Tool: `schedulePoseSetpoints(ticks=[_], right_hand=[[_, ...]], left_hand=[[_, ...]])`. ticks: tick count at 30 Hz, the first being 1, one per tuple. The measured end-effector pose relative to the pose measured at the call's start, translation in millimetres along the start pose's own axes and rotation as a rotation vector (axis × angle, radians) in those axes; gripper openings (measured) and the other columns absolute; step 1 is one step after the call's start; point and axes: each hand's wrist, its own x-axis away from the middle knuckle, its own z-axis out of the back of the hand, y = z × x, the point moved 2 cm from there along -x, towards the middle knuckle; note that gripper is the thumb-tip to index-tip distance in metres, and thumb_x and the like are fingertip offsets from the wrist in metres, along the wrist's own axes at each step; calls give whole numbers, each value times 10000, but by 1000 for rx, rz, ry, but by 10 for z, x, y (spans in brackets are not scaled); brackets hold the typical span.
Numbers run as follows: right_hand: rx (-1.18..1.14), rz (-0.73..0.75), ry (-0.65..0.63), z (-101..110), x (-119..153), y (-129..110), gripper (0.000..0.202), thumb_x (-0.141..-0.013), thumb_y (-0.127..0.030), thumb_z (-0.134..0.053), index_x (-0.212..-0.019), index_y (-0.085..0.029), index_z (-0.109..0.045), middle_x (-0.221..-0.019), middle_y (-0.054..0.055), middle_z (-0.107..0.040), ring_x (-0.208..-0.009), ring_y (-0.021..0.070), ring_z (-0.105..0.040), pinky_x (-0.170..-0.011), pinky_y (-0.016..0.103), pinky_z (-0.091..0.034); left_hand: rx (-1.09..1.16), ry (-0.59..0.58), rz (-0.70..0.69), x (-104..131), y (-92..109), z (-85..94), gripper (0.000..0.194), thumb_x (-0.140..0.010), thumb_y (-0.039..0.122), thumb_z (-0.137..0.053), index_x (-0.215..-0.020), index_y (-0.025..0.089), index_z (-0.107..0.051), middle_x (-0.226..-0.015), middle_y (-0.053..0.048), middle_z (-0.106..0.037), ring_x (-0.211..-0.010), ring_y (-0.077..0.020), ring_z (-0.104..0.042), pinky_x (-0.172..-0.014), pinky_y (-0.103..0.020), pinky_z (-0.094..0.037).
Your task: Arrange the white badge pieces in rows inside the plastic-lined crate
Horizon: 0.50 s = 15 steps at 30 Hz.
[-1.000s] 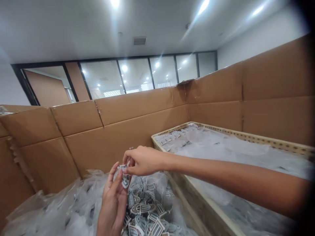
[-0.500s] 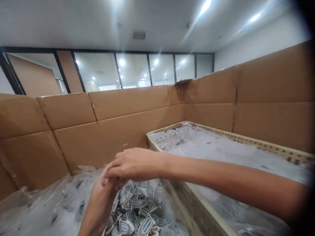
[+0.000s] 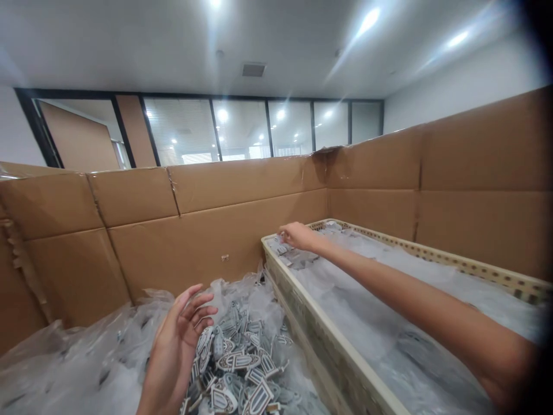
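My left hand (image 3: 185, 323) hovers at the left edge of a heap of small patterned pieces (image 3: 237, 360), its fingers apart and curled slightly, with nothing in it. My right hand (image 3: 298, 236) reaches over the far left corner of a cream perforated basket (image 3: 302, 288), its fingers bent down toward small labelled packets. What its fingertips touch or hold is too small to make out. Clear plastic bags (image 3: 354, 305) cover most of the basket's contents.
Tall cardboard walls (image 3: 242, 225) enclose the back and right side. Crumpled clear plastic (image 3: 86, 357) with pieces inside lies at the lower left. Beyond the cardboard are windows (image 3: 242, 127) in dark frames.
My hands were together over the heap; now they are apart. My right hand has moved right and away to the basket's corner, and my left hand has opened.
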Motion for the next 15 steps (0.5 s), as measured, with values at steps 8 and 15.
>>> schedulePoseSetpoints(ticks=[8, 15], right_hand=[[-16, -293, -108, -222, -17, 331, 318, -863, -240, -825, -1156, -115, -826, -993, 114, -812, -916, 210, -750, -778, 221, -495], [-63, -414, -222, -331, 61, 392, 245, -877, -206, -776, -1100, -131, -842, -722, 45, -744, -638, 142, -668, -588, 205, -433]], left_hand=[[1, 51, -23, -7, 41, 62, 572, -712, 523, -933, -1165, 205, -789, -994, -68, -757, -798, -201, -707, -657, -255, -634], [6, 61, -9, 7, 22, 64, 490, -785, 513, -883, -1168, 225, -778, -939, -36, -716, -764, -171, -672, -675, -236, -613]])
